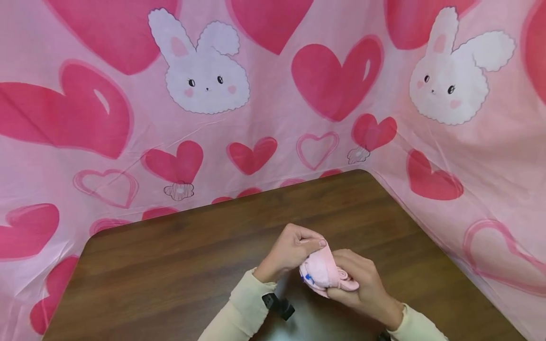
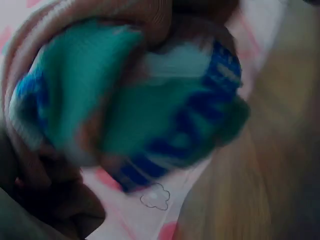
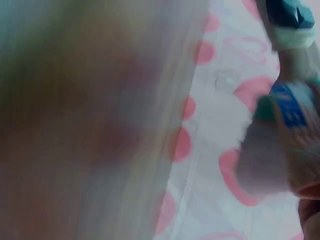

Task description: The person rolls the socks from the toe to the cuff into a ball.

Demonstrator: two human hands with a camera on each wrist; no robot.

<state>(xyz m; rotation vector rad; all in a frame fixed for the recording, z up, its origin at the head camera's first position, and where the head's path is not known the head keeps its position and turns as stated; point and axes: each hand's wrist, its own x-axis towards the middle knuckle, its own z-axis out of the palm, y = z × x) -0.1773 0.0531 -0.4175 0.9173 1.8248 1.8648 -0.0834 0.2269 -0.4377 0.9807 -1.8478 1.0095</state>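
A rolled pink sock with blue lettering is held between both hands, over the right part of the table. The left hand pinches the upper edge of its cuff between thumb and fingers. Around the coiled end the right hand curls its fingers, with the thumb low along the bundle. Close up in the left wrist view, the sock looks green-tinted and blurred, its knit stretched and its blue letters large. In the right wrist view only part of the sock shows at the right edge, blurred.
The brown wooden table has rounded far corners. A pink cloth printed with hearts and rabbits hangs behind it and along the right side. A black wrist camera sits at the left sleeve cuff.
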